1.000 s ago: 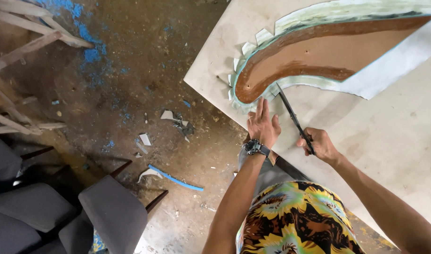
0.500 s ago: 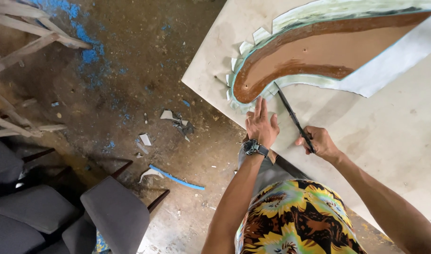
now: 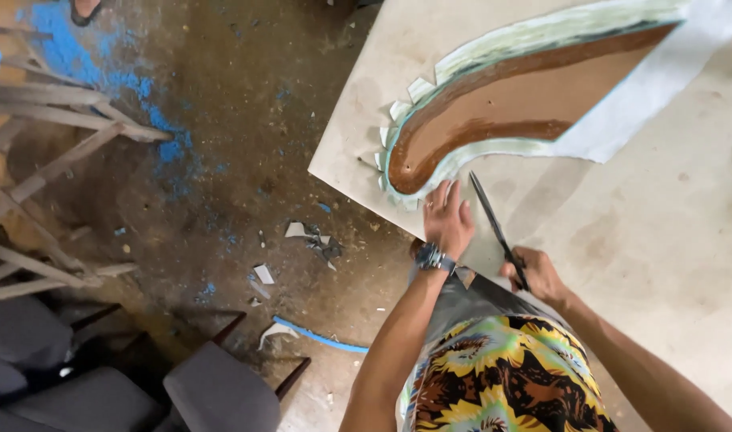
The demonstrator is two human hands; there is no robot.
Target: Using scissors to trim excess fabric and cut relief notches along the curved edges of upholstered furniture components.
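One scissors (image 3: 498, 232) beside left fingers (image 3: 446, 196).

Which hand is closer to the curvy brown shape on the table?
The left. The left hand lies flat on the table, fingertips right at the rounded end of the curvy brown shape. The right hand is farther back, gripping long black scissors that point toward it.
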